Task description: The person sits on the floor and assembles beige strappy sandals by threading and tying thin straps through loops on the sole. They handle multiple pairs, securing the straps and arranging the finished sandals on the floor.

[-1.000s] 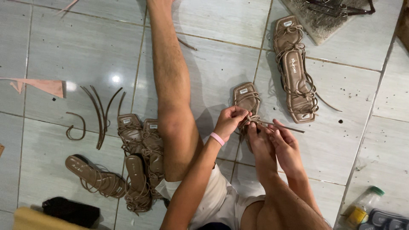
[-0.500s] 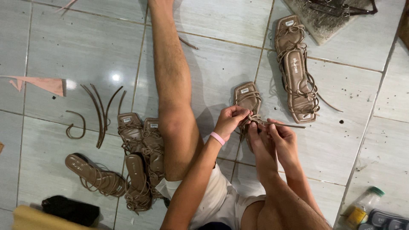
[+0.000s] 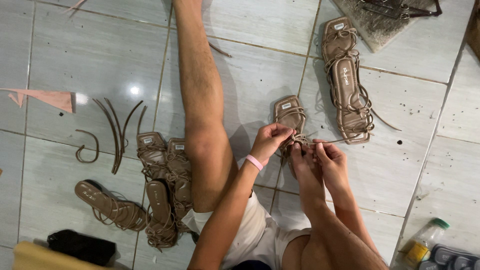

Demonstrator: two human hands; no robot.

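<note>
a tan strappy sandal [image 3: 289,114] lies on the grey tiled floor [image 3: 95,65] between the person's legs, its toe end pointing away from the body and its heel end hidden under the right foot [image 3: 303,165]; the thin straps [image 3: 301,138] at its middle are gathered where both hands meet; the left hand [image 3: 270,141] is closed on the straps from the left, fingers pinched tight, a pink band [image 3: 254,162] on its wrist; the right hand [image 3: 331,159] sits just beside it, fingers pinched shut on a thin strap end [image 3: 324,143] that runs out toward the right; the bare left leg [image 3: 202,100] stretches up the floor just left of the sandal; a second sandal [image 3: 346,80] of the same colour lies well apart to the upper right, its laces trailing; left of the leg, 2 sandals [image 3: 165,160] lie side by side, with 2 more [image 3: 125,210] below them; loose curved strap pieces [image 3: 117,132] rest further left, near a pink scrap [image 3: 47,97]; a plastic bottle [image 3: 422,242] with a green cap stands at the lower right; a black object [image 3: 80,245] sits at the lower left.
</note>
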